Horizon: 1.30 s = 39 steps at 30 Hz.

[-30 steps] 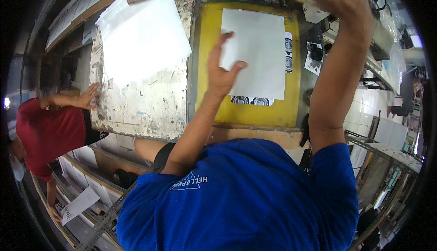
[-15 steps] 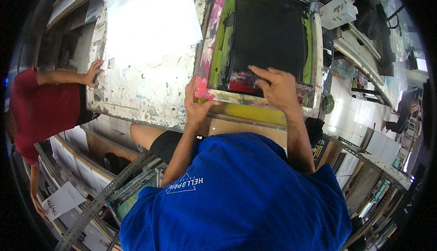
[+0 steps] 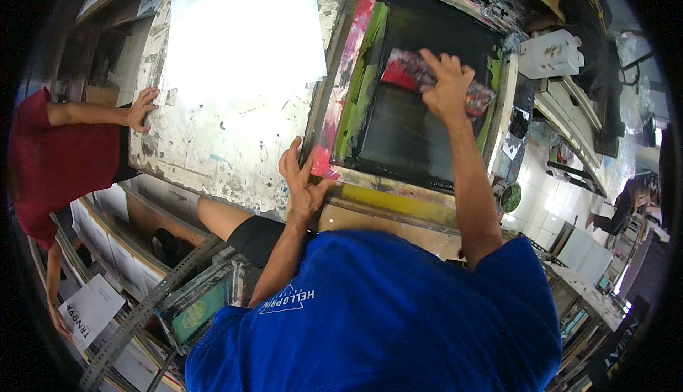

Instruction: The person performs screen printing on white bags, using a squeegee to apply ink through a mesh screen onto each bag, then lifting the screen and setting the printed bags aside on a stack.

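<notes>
A screen-printing frame (image 3: 343, 57) with ink-stained wooden edges lies on the worktable, dark ink over its mesh (image 3: 409, 139) and green strips along both sides. Inside it, a squeegee (image 3: 400, 72) smeared red and black rests across the mesh, slightly tilted. My right hand (image 3: 448, 89) is closed over the squeegee near its middle. At the frame's near left corner, my left hand (image 3: 304, 187) grips the wood, its thumb along the near edge and its fingers up the left side. Whatever lies beneath the frame is hidden.
White sheets (image 3: 242, 29) are stacked on the paint-spotted table (image 3: 213, 129) to the left. A co-worker in a red shirt (image 3: 67, 157) rests one hand (image 3: 142, 111) on its edge and holds white paper (image 3: 92, 310). A white container (image 3: 551, 54) stands at the far right.
My right hand has moved the squeegee away from the near edge, farther up the mesh. The near mesh looks greyer and more thinly inked. My left hand stays at the corner.
</notes>
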Each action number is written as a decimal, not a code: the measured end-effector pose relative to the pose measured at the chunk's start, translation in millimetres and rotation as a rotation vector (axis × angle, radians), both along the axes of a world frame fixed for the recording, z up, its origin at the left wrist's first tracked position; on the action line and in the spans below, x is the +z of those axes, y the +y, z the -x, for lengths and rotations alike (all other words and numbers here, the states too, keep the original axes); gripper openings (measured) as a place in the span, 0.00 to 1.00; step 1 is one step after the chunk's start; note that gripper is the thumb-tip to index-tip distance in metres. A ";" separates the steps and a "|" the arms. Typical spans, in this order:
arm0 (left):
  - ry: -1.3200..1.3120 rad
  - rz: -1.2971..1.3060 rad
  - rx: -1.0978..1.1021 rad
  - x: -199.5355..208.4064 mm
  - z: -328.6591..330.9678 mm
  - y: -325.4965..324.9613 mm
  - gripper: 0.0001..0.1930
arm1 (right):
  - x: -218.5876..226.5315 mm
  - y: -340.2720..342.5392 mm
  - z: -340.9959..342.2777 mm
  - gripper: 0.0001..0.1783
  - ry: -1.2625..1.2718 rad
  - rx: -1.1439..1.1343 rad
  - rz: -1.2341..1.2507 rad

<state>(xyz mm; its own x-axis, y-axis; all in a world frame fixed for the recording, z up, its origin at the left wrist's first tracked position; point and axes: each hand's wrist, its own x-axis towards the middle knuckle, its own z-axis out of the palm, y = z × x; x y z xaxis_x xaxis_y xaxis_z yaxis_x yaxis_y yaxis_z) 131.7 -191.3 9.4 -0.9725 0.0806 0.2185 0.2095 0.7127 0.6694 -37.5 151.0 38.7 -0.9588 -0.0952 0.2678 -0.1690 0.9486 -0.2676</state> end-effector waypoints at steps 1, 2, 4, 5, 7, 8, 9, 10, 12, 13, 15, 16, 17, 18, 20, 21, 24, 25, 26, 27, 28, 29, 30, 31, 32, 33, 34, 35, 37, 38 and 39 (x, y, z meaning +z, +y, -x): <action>-0.005 -0.005 0.000 -0.6 -0.1 -0.5 0.41 | -2.8 8.1 19.2 0.45 0.025 -0.004 -0.003; -0.010 -0.011 0.004 -0.4 -0.9 -1.1 0.41 | -5.8 15.8 38.5 0.45 0.071 -0.002 -0.022; -0.030 -0.022 -0.005 -0.9 -0.2 -2.6 0.40 | -12.7 30.0 75.8 0.45 0.165 0.000 -0.056; -0.031 -0.027 -0.005 -1.2 -0.8 -2.9 0.40 | -13.5 35.1 92.3 0.45 0.169 0.001 -0.067; -0.031 -0.038 -0.006 -3.2 -1.3 -3.2 0.39 | -13.9 44.7 122.9 0.45 0.178 -0.001 -0.091; -0.030 -0.029 -0.003 -3.9 -1.5 -3.0 0.41 | -10.5 50.4 137.5 0.45 0.130 0.008 -0.091; -0.029 -0.020 -0.002 -4.1 -2.1 -3.2 0.42 | -6.7 56.1 151.3 0.45 0.081 0.014 -0.092; -0.025 -0.010 -0.001 -4.4 -1.5 -3.6 0.43 | -3.9 62.3 164.7 0.44 0.035 0.020 -0.092; -0.005 -0.034 -0.011 -10.8 -1.7 -5.6 0.43 | -4.1 76.9 184.9 0.41 0.169 0.087 -0.056; 0.001 -0.043 -0.010 -10.4 -2.0 -5.7 0.43 | 3.3 78.6 193.5 0.40 0.110 0.121 0.011; 0.002 -0.050 -0.003 -9.4 -3.7 -4.4 0.43 | 10.4 77.5 200.0 0.35 0.144 0.198 0.023; 0.004 -0.055 -0.005 -7.9 -2.5 -3.8 0.43 | 7.0 78.0 198.3 0.35 0.181 0.207 0.009; 0.014 -0.058 -0.021 -6.3 -0.3 -4.3 0.43 | 0.0 78.2 194.8 0.34 0.218 0.214 -0.004; 0.025 -0.061 -0.040 -4.6 1.9 -4.9 0.43 | -4.5 81.2 192.1 0.33 0.256 0.219 -0.018; -0.014 -0.085 -0.041 -1.2 -0.3 -4.4 0.42 | 1.0 69.3 173.9 0.33 0.198 0.219 -0.006; -0.060 -0.108 -0.032 0.9 -1.7 -3.4 0.42 | 2.4 62.3 161.4 0.33 0.152 0.199 -0.004; -0.095 -0.184 -0.007 -8.1 -7.5 -2.4 0.42 | 3.9 50.1 120.0 0.32 0.229 0.171 -0.032; -0.092 -0.210 0.005 -12.0 -9.5 -2.9 0.42 | 4.3 45.0 102.9 0.31 0.235 0.157 -0.035; -0.078 -0.256 0.011 -7.3 -8.8 0.0 0.42 | 10.9 35.6 85.7 0.30 0.243 0.145 -0.039; -0.065 -0.303 0.016 -2.0 -8.8 3.6 0.42 | 17.3 25.9 62.8 0.29 0.162 0.116 -0.018; -0.050 -0.351 0.023 3.2 -9.0 6.4 0.42 | 23.4 18.2 41.7 0.29 0.175 0.113 0.024; -0.018 -0.344 0.035 5.3 -8.4 6.7 0.41 | 32.1 10.8 19.0 0.29 0.134 0.104 0.017; -0.003 -0.347 0.038 9.9 -8.0 7.8 0.39 | 43.7 3.0 -4.5 0.29 0.095 0.095 0.010; 0.014 -0.348 0.042 16.6 -7.0 8.7 0.38 | 59.7 -7.7 -28.5 0.31 0.008 0.060 0.019; 0.030 -0.348 0.044 22.2 -5.5 9.3 0.37 | 75.4 -17.3 -52.4 0.33 -0.080 0.022 0.030; 0.060 -0.363 0.052 26.0 -4.4 10.6 0.36 | 85.8 -22.9 -74.1 0.33 -0.048 0.046 0.055; 0.075 -0.386 0.061 31.1 -2.7 12.8 0.35 | 96.0 -28.3 -94.5 0.33 -0.016 0.071 0.079; 0.089 -0.409 0.073 37.6 -0.6 15.2 0.35 | 114.7 -37.9 -114.3 0.33 -0.071 0.064 0.090; 0.117 -0.430 0.103 54.0 4.8 20.5 0.33 | 152.8 -50.1 -142.8 0.33 -0.127 0.076 0.093; 0.146 -0.444 0.111 63.4 8.8 23.4 0.32 | 167.7 -52.3 -153.8 0.33 -0.127 0.088 0.088; 0.174 -0.458 0.119 73.2 13.7 26.7 0.31 | 182.1 -53.7 -158.5 0.34 -0.128 0.101 0.082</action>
